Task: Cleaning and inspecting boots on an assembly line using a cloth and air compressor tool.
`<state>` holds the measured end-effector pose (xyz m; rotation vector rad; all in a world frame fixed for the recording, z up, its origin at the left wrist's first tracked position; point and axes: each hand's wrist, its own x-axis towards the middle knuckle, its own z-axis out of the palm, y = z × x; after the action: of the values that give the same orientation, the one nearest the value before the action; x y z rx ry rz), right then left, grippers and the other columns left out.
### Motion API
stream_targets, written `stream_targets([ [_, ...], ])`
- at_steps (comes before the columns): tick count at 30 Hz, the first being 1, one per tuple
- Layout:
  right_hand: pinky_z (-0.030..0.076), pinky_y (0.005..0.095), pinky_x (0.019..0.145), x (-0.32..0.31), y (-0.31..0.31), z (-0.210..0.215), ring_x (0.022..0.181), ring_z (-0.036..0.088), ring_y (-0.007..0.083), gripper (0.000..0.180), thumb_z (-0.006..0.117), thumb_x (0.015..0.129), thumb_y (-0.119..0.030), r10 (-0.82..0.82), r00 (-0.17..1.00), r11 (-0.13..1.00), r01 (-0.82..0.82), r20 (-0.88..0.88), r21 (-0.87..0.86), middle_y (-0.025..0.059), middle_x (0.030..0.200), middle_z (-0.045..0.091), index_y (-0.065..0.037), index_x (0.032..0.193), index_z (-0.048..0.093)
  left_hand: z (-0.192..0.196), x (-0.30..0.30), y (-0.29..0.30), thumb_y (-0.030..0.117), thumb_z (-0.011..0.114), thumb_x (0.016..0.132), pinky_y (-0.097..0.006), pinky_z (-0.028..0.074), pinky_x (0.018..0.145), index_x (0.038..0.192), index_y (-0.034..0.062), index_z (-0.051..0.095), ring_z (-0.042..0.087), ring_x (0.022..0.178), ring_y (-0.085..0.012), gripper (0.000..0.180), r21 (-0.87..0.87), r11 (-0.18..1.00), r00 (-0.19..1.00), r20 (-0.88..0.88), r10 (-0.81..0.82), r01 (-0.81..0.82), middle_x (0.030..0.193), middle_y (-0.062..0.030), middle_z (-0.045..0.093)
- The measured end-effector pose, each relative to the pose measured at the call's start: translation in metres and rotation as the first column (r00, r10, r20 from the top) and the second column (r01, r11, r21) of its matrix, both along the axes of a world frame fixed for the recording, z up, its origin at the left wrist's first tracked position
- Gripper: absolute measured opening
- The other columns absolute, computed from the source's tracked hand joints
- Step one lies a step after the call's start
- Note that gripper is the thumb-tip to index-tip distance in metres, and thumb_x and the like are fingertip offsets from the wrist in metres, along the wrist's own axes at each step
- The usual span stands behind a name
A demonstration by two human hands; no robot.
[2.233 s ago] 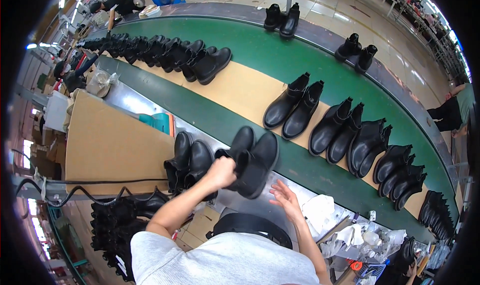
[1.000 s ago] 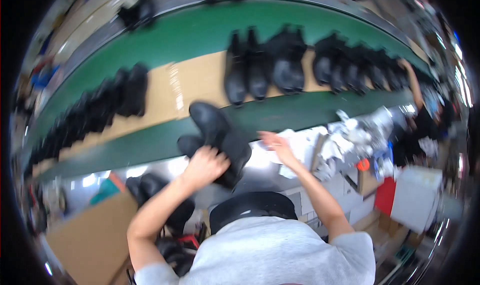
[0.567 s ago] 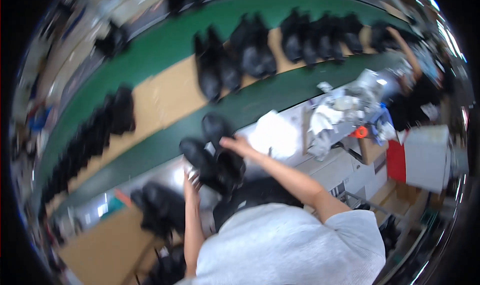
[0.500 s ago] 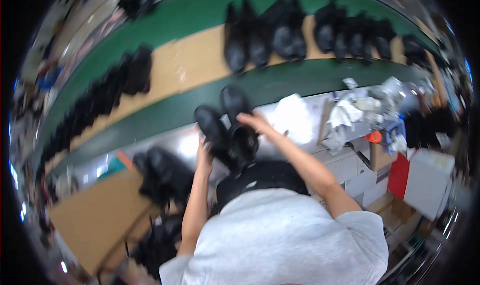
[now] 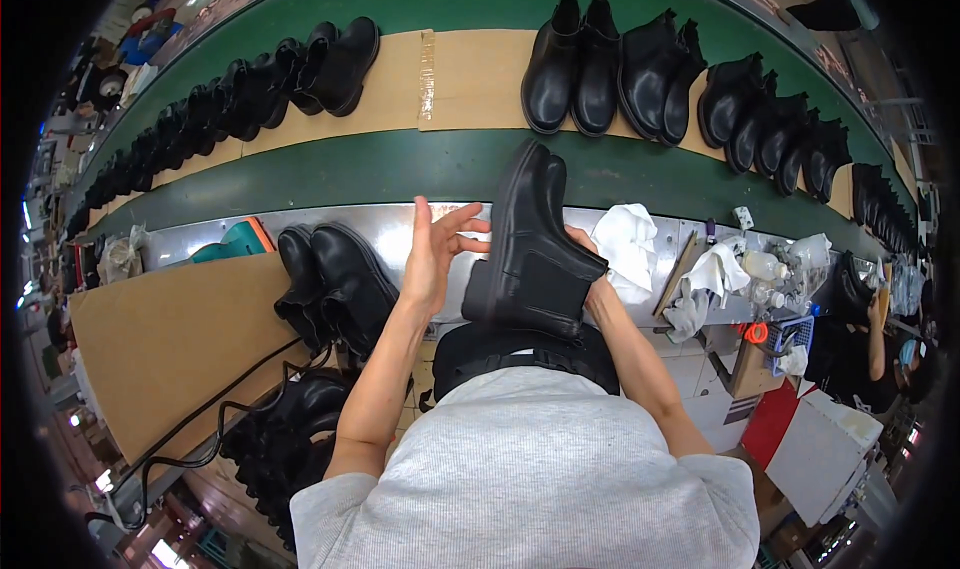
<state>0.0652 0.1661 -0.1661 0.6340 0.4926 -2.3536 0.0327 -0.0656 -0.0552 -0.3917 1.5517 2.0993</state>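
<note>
- From where I'm standing, a pair of black boots [image 5: 545,284] is up off the bench in the middle of the frame, tilted, toes toward the top, one boot partly hiding the other.
- The right hand [image 5: 603,297] seems to be gripping the pair from the right, round the ankle-shaft side; the boots cover most of its fingers.
- The left hand [image 5: 432,259] is open, fingers spread just beside the sole; I can't tell whether a fingertip touches.
- I'd call this step handling or turning the pair in the air between the hands.
- A two-handed hold would call for the left fingers to close on the sole side while the right keeps both boots together.
- Left of centre, another boot pair [image 5: 345,264] sits by the metal ledge [image 5: 388,231]; a white cloth [image 5: 628,249] lies right of centre.
- More boots [image 5: 595,69] line the cardboard strip [image 5: 480,79] above.
</note>
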Motion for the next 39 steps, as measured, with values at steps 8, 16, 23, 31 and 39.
stream_targets([
  [8, 0.044, 0.029, 0.079, -0.006, -0.004, 0.041, 0.082, 0.058, 0.0141, 0.054, 0.042, 0.092, -0.051, 0.125, 0.978, 0.55, 0.074, -0.169, 0.832, 0.0071, 0.099, 0.063, -0.003, 0.11, 0.06, -0.077, -0.001, -0.008, 0.05, 0.036, 0.095, -0.034, 0.039, 0.093, 0.126, -0.0014, 0.048, 0.057, 0.097, -0.0187, 0.061, -0.182, 0.977, 0.99, -0.067, -0.128, 0.114, 0.116, -0.0108, 0.059],
  [16, 0.041, 0.0259, 0.077, -0.029, -0.011, 0.063, 0.079, 0.052, 0.0097, 0.066, 0.029, 0.095, -0.054, 0.237, 0.886, 0.567, 0.207, -0.398, 0.797, 0.0047, 0.1, 0.061, 0.002, 0.124, 0.05, -0.105, 0.019, 0.017, 0.046, 0.039, 0.094, -0.037, 0.048, 0.092, 0.128, 0.0036, 0.045, 0.056, 0.106, -0.0237, 0.055, 0.482, 0.85, 0.939, 0.342, 0.039, -0.211, 0.118, -0.0147, 0.055],
  [23, 0.042, 0.0225, 0.082, -0.031, -0.017, 0.086, 0.092, 0.052, 0.0079, 0.043, 0.055, 0.091, -0.026, 0.213, 0.772, 0.614, 0.371, -0.599, 0.697, 0.0025, 0.097, 0.059, 0.003, 0.123, 0.049, -0.078, -0.014, 0.019, 0.058, 0.033, 0.09, -0.046, 0.042, 0.098, 0.137, 0.0024, 0.032, 0.051, 0.113, -0.034, 0.073, 0.654, 0.73, 0.971, 0.236, 0.051, -0.197, 0.131, -0.0229, 0.043],
  [31, 0.038, 0.0293, 0.096, -0.03, -0.001, 0.086, 0.106, 0.052, 0.015, 0.058, 0.064, 0.082, -0.01, 0.324, 0.736, 0.771, 0.158, -0.594, 0.617, 0.0068, 0.115, 0.056, -0.003, 0.135, 0.04, -0.071, -0.011, 0.006, 0.058, 0.033, 0.091, -0.042, 0.048, 0.09, 0.127, 0.003, 0.045, 0.057, 0.104, -0.0304, 0.067, 0.562, 0.799, 0.94, 0.34, 0.011, -0.213, 0.119, -0.0173, 0.054],
  [39, 0.039, 0.0325, 0.096, -0.011, -0.02, 0.021, 0.112, 0.049, 0.017, 0.054, 0.059, 0.088, -0.019, 0.215, 0.959, 0.892, -0.116, -0.186, 0.437, 0.01, 0.119, 0.055, -0.003, 0.135, 0.037, -0.101, 0.013, -0.032, 0.05, 0.037, 0.093, -0.034, 0.047, 0.084, 0.113, 0.0049, 0.057, 0.058, 0.094, -0.023, 0.053, -0.064, 0.987, 0.964, 0.217, 0.155, -0.144, 0.1, -0.0111, 0.062],
])
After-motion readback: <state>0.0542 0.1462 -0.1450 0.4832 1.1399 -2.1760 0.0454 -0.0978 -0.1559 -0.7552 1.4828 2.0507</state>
